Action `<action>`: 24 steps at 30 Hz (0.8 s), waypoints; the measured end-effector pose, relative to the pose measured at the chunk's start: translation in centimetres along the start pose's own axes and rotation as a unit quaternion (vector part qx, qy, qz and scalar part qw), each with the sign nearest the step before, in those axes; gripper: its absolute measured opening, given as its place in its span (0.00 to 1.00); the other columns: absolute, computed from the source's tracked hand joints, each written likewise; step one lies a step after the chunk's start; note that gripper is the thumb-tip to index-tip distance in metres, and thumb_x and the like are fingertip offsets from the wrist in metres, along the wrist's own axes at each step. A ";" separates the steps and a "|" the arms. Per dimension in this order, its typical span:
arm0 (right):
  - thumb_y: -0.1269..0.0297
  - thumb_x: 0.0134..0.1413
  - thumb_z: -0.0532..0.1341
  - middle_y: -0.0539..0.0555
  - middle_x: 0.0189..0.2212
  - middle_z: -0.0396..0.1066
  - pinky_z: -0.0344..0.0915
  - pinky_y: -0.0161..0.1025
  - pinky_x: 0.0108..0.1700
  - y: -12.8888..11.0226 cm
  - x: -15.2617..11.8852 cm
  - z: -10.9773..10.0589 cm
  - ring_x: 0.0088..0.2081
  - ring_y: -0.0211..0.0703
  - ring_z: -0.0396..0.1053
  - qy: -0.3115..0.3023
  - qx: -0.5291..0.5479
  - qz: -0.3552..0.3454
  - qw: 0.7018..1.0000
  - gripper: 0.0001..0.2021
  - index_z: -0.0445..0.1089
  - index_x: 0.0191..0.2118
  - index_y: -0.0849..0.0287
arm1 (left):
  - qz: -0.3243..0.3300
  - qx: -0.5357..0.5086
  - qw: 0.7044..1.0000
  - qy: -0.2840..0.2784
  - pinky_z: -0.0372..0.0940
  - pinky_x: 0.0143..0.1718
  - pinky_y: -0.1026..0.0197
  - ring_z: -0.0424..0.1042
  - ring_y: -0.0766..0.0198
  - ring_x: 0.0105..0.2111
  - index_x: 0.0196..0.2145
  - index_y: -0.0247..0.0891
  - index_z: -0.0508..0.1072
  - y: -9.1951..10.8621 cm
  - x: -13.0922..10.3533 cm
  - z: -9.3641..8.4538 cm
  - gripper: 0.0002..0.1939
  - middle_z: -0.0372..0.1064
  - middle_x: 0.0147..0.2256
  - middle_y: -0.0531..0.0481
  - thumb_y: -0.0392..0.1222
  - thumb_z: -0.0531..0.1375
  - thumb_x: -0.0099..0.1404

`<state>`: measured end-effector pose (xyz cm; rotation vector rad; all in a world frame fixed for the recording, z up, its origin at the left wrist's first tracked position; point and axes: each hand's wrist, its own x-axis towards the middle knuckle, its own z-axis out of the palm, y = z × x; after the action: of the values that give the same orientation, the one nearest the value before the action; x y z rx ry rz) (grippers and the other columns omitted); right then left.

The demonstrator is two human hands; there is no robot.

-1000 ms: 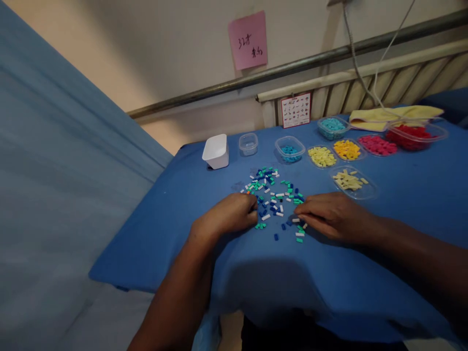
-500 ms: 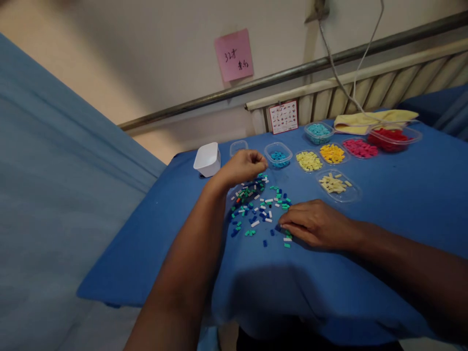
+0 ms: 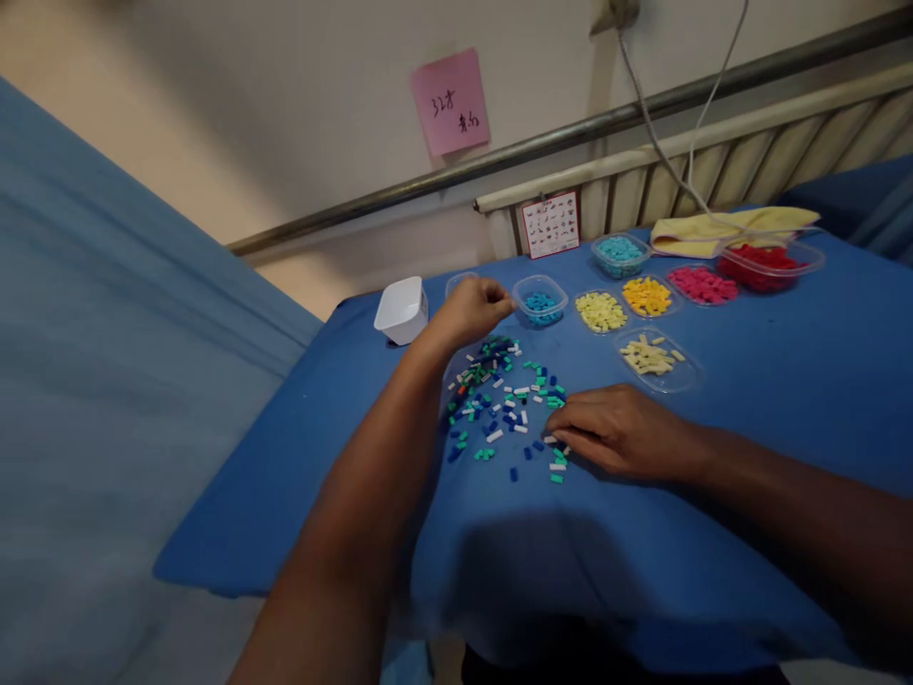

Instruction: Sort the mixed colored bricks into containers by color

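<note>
Small building-block pieces (image 3: 494, 436) in dark blue, green and white, with an odd orange one, lie scattered in a loose heap on the blue cloth. My left hand (image 3: 476, 309) hovers just past the far side of the heap, thumb and fingers pinched together; whatever they hold is hidden. It partly covers a clear tub (image 3: 460, 281), and a tub of blue pieces (image 3: 540, 303) stands just right of its fingertips. At the heap's right edge rests my right hand (image 3: 617, 433), fingers closed and pointing left. A white piece (image 3: 551, 440) touches or lies close to its fingertips.
A white tub (image 3: 401, 309) stands at the left. Clear tubs of light blue, pale yellow, orange, pink, red and cream pieces (image 3: 649, 355) spread across the right. Behind them lie a yellow cloth (image 3: 713, 230) and a picture card (image 3: 552, 225). A blue curtain (image 3: 92, 362) hangs at left.
My left hand has shifted slightly up and left, covering more of the clear tub. By my right fingertips, a dark blue piece now lies apart and a white piece shows.
</note>
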<state>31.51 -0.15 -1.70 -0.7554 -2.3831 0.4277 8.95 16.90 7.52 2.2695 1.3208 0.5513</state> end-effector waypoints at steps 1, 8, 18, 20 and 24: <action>0.62 0.78 0.57 0.54 0.37 0.81 0.68 0.39 0.41 0.0 0.0 0.1 0.37 0.43 0.77 -0.003 0.003 0.001 1.000 0.12 0.79 0.49 0.58 | 0.003 0.003 1.000 -0.027 0.60 0.32 0.62 0.68 0.64 0.29 0.32 0.35 0.79 -0.4 -1.6 -0.7 0.11 0.71 0.27 0.52 0.46 0.66 0.66; 0.62 0.77 0.58 0.54 0.39 0.82 0.68 0.39 0.41 0.5 -0.2 0.8 0.37 0.43 0.79 -0.005 0.001 0.013 1.000 0.12 0.79 0.49 0.57 | -0.050 0.010 0.980 -0.195 0.62 0.33 0.62 0.73 0.62 0.31 0.38 0.38 0.83 -2.4 -10.7 -1.9 0.10 0.78 0.32 0.51 0.46 0.65 0.65; 0.62 0.77 0.58 0.54 0.38 0.82 0.70 0.39 0.40 0.7 -0.4 0.9 0.37 0.44 0.80 -0.015 -0.008 0.034 0.999 0.12 0.80 0.49 0.56 | -0.001 0.157 0.969 -0.192 0.53 0.29 0.59 0.69 0.63 0.28 0.35 0.42 0.81 -2.3 -12.2 -0.2 0.06 0.78 0.33 0.52 0.37 0.62 0.64; 0.62 0.77 0.58 0.53 0.39 0.82 0.70 0.39 0.40 0.7 -0.4 0.9 0.37 0.43 0.80 -0.017 -0.007 0.035 0.999 0.11 0.79 0.49 0.56 | 0.012 0.156 0.969 -0.192 0.53 0.30 0.59 0.69 0.62 0.29 0.36 0.42 0.81 -2.3 -12.3 -0.1 0.07 0.78 0.33 0.51 0.36 0.62 0.63; 0.63 0.76 0.59 0.54 0.38 0.82 0.69 0.39 0.40 0.6 -0.3 0.7 0.37 0.43 0.80 -0.013 -0.014 0.027 0.999 0.10 0.79 0.49 0.56 | -0.007 0.174 0.964 -0.202 0.53 0.29 0.59 0.70 0.61 0.29 0.36 0.42 0.80 -2.0 -12.3 0.1 0.07 0.79 0.34 0.50 0.37 0.61 0.63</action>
<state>31.53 0.00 -2.66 -0.8347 -2.4023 0.4294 1.95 6.88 4.98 2.4681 1.2956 -0.1654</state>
